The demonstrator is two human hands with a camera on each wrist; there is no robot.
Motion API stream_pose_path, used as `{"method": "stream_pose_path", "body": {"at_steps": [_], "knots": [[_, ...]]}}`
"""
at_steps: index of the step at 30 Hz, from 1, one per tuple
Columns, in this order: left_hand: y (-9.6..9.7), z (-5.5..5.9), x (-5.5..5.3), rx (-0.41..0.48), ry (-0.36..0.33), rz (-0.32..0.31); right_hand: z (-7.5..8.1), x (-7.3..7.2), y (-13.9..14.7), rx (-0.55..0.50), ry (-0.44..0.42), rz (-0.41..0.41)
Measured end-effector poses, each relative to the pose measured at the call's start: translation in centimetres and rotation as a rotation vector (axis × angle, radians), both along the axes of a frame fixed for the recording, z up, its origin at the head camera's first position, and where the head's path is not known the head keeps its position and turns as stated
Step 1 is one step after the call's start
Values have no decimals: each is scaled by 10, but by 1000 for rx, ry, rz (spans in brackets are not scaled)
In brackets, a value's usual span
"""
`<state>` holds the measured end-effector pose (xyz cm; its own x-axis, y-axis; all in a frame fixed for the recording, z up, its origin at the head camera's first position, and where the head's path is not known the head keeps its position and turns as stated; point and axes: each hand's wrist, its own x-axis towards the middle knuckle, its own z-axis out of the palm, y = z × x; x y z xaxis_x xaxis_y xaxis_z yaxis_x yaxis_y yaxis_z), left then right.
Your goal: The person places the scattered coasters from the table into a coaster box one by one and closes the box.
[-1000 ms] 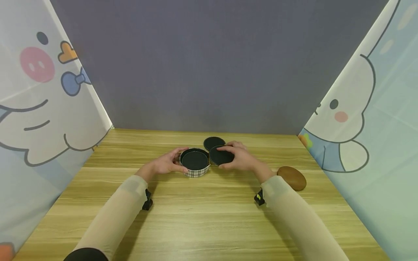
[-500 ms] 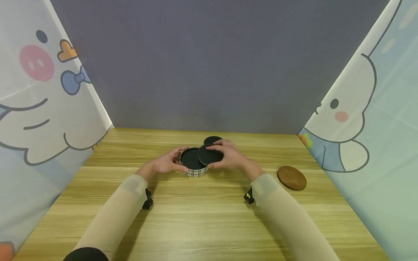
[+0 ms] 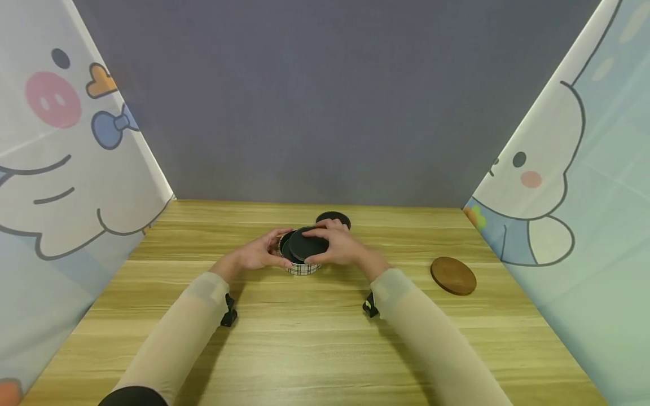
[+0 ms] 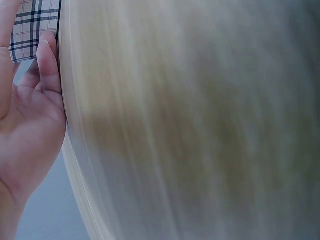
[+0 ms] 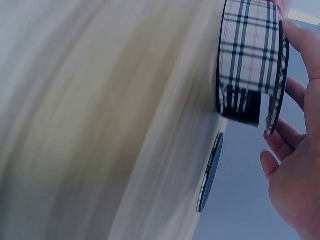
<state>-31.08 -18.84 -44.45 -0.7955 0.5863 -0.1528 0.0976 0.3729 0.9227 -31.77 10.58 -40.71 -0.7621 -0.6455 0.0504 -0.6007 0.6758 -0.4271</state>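
A round coaster holder (image 3: 303, 270) with a white, black-striped plaid wall stands on the table in front of me. My left hand (image 3: 255, 253) grips its left side, thumb at the front and fingers behind; the plaid wall (image 4: 36, 22) also shows in the left wrist view. With my right hand (image 3: 341, 246) I pinch a black round coaster (image 3: 307, 246) by its edge, over the holder's mouth and slightly tilted. In the right wrist view this coaster (image 5: 278, 75) stands right at the rim, beside a cut-out in the wall. Black lining shows inside the holder.
Another black coaster (image 3: 336, 216) lies on the table behind my right fingers. A brown wooden disc (image 3: 453, 276) lies to the right of my right forearm. The wood-grain table (image 3: 299, 344) ends at a grey back panel (image 3: 325, 113), with cartoon-printed cloths at both sides.
My right hand has carried the black coaster leftward, from beside the holder to over its mouth. My left hand has stayed on the holder.
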Motion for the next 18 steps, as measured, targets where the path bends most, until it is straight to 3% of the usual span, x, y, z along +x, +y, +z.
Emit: {"method": "stream_pose_path", "body": {"at_steps": [11, 18], "knots": [[0, 1, 2, 34, -39, -14, -8, -1, -14, -12, -46, 6], [-1, 1, 0, 10, -23, -14, -11, -1, -14, -8, -50, 13]]}}
